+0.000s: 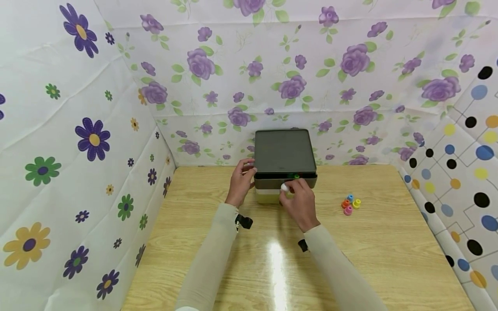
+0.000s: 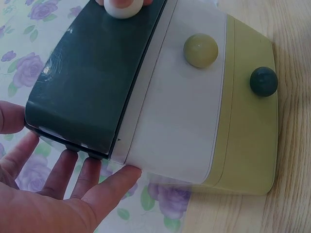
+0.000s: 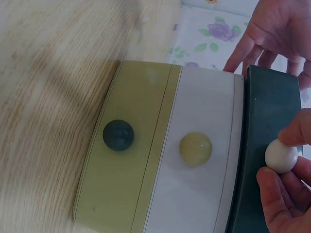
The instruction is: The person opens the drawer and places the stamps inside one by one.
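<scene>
Fingers and thumb of our right hand (image 1: 301, 202) pinch the white knob (image 3: 281, 156) on the dark green top drawer (image 2: 92, 87), while those of our left hand (image 1: 240, 183) lie extended and spread against the left side of the drawer box (image 1: 284, 151). It stands upright at the far end of the wooden table (image 1: 369, 259), just before the flowered cloth (image 1: 253, 47). Its drawer fronts and knobs point toward us, and each front's long axis runs left to right, level with the tabletop. We see the top drawer jutting slightly our way, a small green piece (image 1: 297, 176) showing in the gap under the lid. Below it are the white middle drawer (image 2: 180, 107) and the yellow bottom drawer (image 2: 248, 136). Near the lid's front edge we notice a small mark (image 1: 282, 168), too faint to read.
</scene>
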`<state>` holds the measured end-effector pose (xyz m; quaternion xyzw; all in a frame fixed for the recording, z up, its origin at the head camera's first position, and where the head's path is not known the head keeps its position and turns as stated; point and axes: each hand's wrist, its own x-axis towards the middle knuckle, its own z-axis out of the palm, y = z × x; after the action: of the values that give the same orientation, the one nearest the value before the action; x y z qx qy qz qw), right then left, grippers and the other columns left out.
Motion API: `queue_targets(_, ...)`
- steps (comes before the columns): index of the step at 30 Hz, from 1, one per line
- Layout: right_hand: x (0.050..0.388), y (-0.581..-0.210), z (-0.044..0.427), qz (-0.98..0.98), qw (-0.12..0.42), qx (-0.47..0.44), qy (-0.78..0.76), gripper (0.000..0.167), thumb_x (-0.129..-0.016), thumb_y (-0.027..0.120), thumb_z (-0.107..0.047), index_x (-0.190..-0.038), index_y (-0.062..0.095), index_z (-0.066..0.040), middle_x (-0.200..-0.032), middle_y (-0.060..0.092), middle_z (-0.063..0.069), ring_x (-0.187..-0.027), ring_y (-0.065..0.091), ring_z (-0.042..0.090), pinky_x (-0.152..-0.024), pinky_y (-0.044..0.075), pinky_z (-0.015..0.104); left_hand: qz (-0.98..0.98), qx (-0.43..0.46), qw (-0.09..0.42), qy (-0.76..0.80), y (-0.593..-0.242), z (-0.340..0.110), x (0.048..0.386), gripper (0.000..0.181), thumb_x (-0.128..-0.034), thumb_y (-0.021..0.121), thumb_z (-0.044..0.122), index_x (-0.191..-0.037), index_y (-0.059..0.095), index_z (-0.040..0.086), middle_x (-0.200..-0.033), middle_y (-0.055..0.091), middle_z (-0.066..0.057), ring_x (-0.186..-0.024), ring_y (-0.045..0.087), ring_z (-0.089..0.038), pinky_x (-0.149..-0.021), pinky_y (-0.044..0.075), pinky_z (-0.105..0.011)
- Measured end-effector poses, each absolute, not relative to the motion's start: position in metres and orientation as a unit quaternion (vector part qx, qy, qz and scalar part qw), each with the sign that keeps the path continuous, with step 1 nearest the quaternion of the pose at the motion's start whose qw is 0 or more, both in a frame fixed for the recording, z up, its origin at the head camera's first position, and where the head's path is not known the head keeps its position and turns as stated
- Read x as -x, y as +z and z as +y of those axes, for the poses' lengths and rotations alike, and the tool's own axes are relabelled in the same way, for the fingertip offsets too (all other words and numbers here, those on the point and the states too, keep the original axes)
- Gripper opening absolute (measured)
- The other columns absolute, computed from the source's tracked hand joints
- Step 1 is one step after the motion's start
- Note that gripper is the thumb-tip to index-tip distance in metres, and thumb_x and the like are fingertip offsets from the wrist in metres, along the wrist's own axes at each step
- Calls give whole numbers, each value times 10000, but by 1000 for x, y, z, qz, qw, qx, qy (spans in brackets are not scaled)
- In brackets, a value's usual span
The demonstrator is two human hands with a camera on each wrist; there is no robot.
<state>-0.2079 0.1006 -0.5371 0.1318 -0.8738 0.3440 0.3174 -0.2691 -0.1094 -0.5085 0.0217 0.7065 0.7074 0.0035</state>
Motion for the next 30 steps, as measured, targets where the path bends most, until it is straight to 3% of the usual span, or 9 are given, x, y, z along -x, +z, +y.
queue_targets(8, 217, -537, 99, -873, 323, -127, 343, 151, -900, 798, -101, -1022, 755, -22, -986, 652, 112, -825, 648, 244, -717, 595, 402, 709, -10, -3, 706, -508, -108, 269, 318, -1062, 623, 288, -1378, 640, 311, -1375, 586, -45, -1212, 601, -257, -944, 587, -568)
queue_targets(15, 224, -538, 97, -871, 322, -121, 350, 175, -909, 804, -116, -1041, 757, -10, -1023, 660, 128, -856, 672, 260, -753, 614, 412, 708, -5, -6, 707, -507, -107, 268, 307, -1055, 615, 294, -1360, 639, 319, -1370, 590, -44, -1225, 607, -281, -999, 544, -661)
queue_targets(30, 224, -543, 100, -868, 329, -122, 351, 250, -925, 834, -151, -1120, 771, -8, -1064, 681, 144, -897, 700, 277, -788, 627, 420, 710, 1, 0, 704, -508, -106, 270, 293, -1054, 604, 295, -1340, 639, 347, -1363, 594, -39, -1239, 613, -296, -1010, 549, -643)
